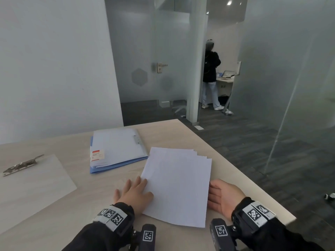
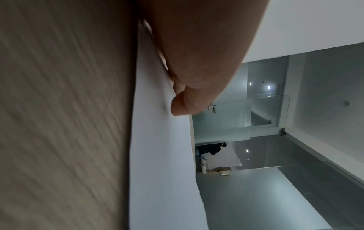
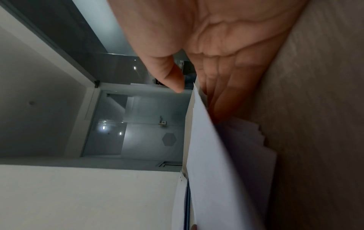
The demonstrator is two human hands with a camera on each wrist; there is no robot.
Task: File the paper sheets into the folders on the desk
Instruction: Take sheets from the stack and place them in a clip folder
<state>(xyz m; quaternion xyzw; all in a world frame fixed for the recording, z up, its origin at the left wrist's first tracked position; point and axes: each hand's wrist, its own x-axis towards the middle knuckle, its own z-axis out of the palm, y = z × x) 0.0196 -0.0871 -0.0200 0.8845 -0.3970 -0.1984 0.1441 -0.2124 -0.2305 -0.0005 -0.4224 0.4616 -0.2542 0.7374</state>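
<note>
A stack of white paper sheets [image 1: 177, 185] lies fanned at the desk's front middle. My left hand [image 1: 134, 192] lies flat at its left edge, fingers straight, with the thumb [image 2: 181, 105] pressing on the top sheet [image 2: 161, 155]. At the stack's right edge is my right hand [image 1: 223, 196], palm turned toward the paper. Its straight fingers [image 3: 222, 93] reach under the lifted top sheet [image 3: 212, 171], and the thumb hangs free above. Behind the stack a translucent folder with a red label lies on a blue folder [image 1: 116, 149].
A clipboard [image 1: 34, 185] with a metal clip [image 1: 23, 164] lies at the left on the wooden desk [image 1: 87, 200]. The desk's right edge [image 1: 253, 180] runs close to my right hand. Beyond are frosted glass partitions and a person [image 1: 210, 75] standing in a doorway.
</note>
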